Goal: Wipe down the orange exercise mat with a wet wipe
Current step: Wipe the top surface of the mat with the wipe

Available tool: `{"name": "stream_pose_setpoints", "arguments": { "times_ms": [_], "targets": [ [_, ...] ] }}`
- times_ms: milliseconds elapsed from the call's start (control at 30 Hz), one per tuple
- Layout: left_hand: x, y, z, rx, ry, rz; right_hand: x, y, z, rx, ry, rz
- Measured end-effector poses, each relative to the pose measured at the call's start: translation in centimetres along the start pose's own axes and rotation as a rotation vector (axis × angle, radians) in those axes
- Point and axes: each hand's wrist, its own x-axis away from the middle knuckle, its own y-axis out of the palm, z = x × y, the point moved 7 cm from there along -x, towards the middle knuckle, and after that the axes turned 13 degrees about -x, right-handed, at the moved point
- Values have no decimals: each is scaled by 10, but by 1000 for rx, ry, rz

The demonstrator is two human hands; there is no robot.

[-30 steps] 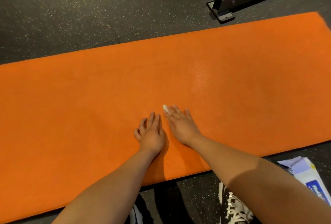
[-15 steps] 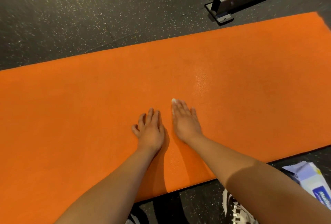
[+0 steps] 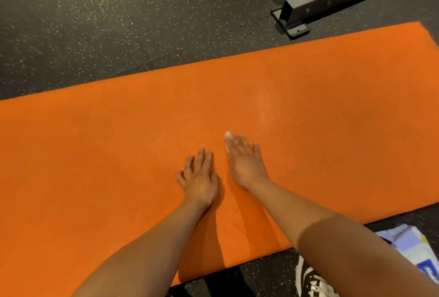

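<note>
The orange exercise mat [image 3: 308, 111] lies flat on the dark speckled floor and fills most of the view. My left hand [image 3: 200, 179] rests palm down on the mat near its middle, fingers straight and slightly spread. Just to its right, my right hand [image 3: 245, 161] lies flat with straight fingers over a white wet wipe [image 3: 228, 135]. Only a small white edge of the wipe shows past the index fingertip; the remainder is hidden under the palm. A faint damp sheen marks the mat beyond my right hand.
A grey metal equipment frame [image 3: 316, 3] with a bolted foot plate stands just past the mat's far edge at upper right. A white and blue wipes packet [image 3: 413, 246] lies on the floor at lower right, beside a black and white shoe [image 3: 311, 280].
My right hand has slid the wipe forward, away from me, over the mat. My left hand has stayed flat in nearly the same spot.
</note>
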Motion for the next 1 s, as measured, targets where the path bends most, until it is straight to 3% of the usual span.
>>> {"name": "stream_pose_setpoints", "arguments": {
  "times_ms": [133, 300, 367, 533, 600, 800, 1000],
  "targets": [
    [0, -2, 4, 5, -8, -22, -7, -21, 22, -55, 221, 135],
    [-5, -18, 1, 11, -77, 74, -2, 21, -40, 18, -165, -155],
    [-9, -20, 3, -3, -100, 69, -6, 15, -39, 58, -215, -164],
    [-19, -20, 11, -72, -80, 88, -26, -24, 18, -18, 113, 73],
    [-28, -25, 16, -58, -67, 105, -30, -26, 20, -28, 160, 115],
    [-57, -45, 27, -72, -29, 149, -32, 3, -30, 4, -171, -63],
    [-71, -36, 23, -87, -9, 75, -59, -48, 34, -32, 191, 162]
  ]
}}
